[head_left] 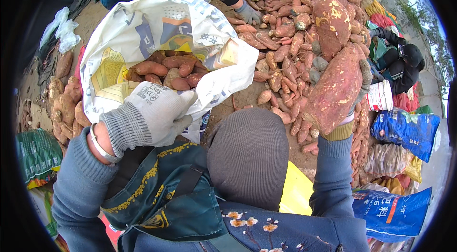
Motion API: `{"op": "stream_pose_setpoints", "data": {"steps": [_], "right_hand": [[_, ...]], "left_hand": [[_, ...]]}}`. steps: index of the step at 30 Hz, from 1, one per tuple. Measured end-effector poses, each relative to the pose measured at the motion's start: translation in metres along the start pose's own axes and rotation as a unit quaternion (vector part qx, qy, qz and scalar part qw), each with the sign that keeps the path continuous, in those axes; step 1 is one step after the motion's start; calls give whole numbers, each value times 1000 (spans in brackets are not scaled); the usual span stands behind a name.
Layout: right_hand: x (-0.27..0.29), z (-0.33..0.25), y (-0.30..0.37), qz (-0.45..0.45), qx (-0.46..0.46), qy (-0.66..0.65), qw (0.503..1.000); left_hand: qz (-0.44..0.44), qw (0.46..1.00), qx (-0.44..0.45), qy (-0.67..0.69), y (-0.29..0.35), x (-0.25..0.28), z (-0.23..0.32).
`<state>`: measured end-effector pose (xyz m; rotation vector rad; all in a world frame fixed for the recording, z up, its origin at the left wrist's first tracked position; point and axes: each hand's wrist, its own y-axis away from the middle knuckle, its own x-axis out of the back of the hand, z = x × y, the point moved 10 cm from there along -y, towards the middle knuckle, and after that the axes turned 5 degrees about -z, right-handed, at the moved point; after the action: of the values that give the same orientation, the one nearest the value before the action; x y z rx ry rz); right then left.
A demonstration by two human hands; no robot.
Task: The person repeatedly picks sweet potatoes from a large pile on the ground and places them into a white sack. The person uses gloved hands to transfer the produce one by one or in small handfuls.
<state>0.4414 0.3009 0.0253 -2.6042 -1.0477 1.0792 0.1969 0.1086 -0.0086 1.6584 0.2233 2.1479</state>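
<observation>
My left hand (154, 111), in a grey-white glove, is closed on the near rim of a white printed sack (228, 69). The sack's mouth gapes, and sweet potatoes (164, 69) lie inside. Out to the right, my right hand (365, 78) grips a very large reddish sweet potato (333, 91), which hides most of the palm. Grey glove fingertips show at its left edge. Another big sweet potato (332, 26) with pale scraped patches appears just beyond it; whether my hand holds that one too, I cannot tell. Behind them spreads a heap of smaller sweet potatoes (285, 38).
A co-worker's gloved hand (248, 13) reaches to the heap at the top. Another person (402, 64) crouches at the far right near a white bucket (380, 96). Blue sacks (404, 130) lie on the right. Larger sweet potatoes (64, 109) and a green sack (39, 156) are at left.
</observation>
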Motion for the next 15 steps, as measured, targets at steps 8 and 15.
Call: {"op": "stream_pose_setpoints", "data": {"steps": [8, 15], "right_hand": [[-176, 50, -107, -327, 9, 197, 924], [-192, 236, -125, -295, -213, 706, 607]], "left_hand": [[-7, 1000, -18, -22, -5, -5, 7], [-36, 997, -60, -19, -5, -22, 8]]}}
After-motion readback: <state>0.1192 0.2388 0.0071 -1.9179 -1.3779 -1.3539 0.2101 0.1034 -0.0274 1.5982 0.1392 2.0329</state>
